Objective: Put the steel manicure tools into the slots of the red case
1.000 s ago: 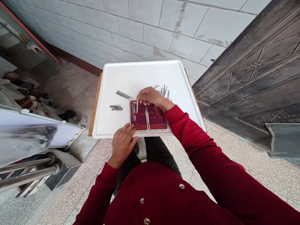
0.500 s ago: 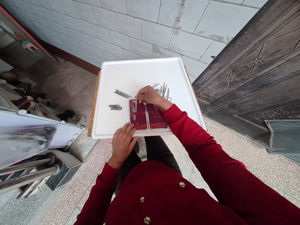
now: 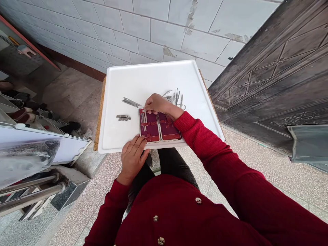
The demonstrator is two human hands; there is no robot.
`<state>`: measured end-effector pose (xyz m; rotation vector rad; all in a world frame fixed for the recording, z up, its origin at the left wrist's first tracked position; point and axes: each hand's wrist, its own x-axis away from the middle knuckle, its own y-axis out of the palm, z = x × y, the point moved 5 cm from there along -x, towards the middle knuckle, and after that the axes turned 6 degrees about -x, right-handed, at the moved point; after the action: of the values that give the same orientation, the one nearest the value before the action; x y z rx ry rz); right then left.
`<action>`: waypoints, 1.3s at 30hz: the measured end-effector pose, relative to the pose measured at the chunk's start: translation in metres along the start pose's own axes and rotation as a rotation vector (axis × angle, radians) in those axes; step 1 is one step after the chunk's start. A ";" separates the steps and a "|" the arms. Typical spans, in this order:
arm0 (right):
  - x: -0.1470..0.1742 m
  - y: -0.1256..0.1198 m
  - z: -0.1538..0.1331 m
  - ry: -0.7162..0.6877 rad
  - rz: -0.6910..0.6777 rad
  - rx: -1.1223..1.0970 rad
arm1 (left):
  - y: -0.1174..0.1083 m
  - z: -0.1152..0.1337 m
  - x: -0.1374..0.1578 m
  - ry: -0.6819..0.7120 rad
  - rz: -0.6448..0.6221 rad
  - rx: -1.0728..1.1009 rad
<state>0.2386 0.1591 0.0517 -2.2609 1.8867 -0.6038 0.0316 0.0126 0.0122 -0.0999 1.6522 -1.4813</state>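
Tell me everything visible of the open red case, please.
The case lies open, flat on the white tray near its front edge. Two halves lie side by side; pale rims surround purple lining with red bands. Slim metal-looking tools sit in the left half's loops. The left hand touches its near left corner; the right hand partly covers its far side.

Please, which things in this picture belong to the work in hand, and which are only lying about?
Seem part of the work:
open red case, under both the left hand and right hand
slim tools inside it
nearby on the tray: nail clippers, scissors, loose metal tools

Seem only lying about:
shoes
plastic bag
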 end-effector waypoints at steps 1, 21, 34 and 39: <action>0.001 0.000 0.000 0.000 -0.007 0.006 | 0.000 0.000 0.000 0.001 0.001 -0.002; 0.013 0.001 -0.006 0.019 0.026 0.192 | 0.001 -0.001 -0.001 0.000 -0.013 -0.006; 0.050 0.023 0.010 -0.441 0.157 0.711 | 0.002 -0.001 0.001 -0.010 -0.020 -0.009; 0.066 0.035 0.015 -0.570 0.190 0.823 | 0.002 -0.002 0.001 -0.011 -0.020 0.003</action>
<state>0.2211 0.0856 0.0398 -1.4858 1.2276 -0.4999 0.0308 0.0137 0.0096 -0.1232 1.6444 -1.4955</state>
